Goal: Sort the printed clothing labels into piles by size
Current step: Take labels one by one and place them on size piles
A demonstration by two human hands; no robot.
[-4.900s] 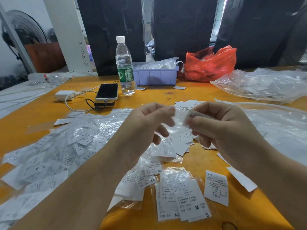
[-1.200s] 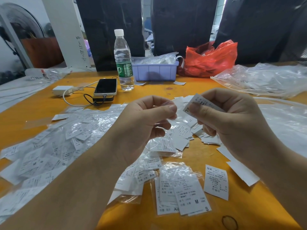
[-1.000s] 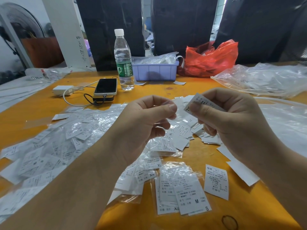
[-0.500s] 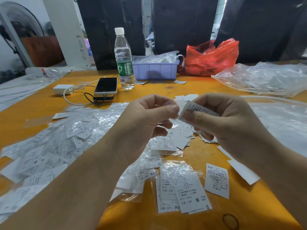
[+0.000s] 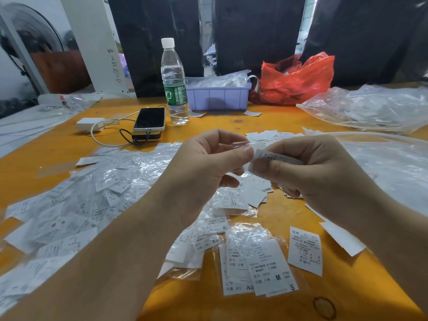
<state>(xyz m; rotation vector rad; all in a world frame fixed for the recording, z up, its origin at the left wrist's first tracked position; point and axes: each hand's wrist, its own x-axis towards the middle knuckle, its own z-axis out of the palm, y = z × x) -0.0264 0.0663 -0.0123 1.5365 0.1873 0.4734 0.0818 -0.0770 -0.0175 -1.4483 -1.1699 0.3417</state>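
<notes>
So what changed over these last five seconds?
The right hand, which had lifted its pinched label up and away a second ago, has brought it back against the left hand, which keeps pinching a clear sleeve. Nothing was let go. The piles on the table, the bottle and the phone stayed put.

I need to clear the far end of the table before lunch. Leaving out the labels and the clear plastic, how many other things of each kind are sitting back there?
Water bottle: 1
Phone: 1
White charger: 1
Purple bin: 1
Red plastic bag: 1
Total: 5
</notes>
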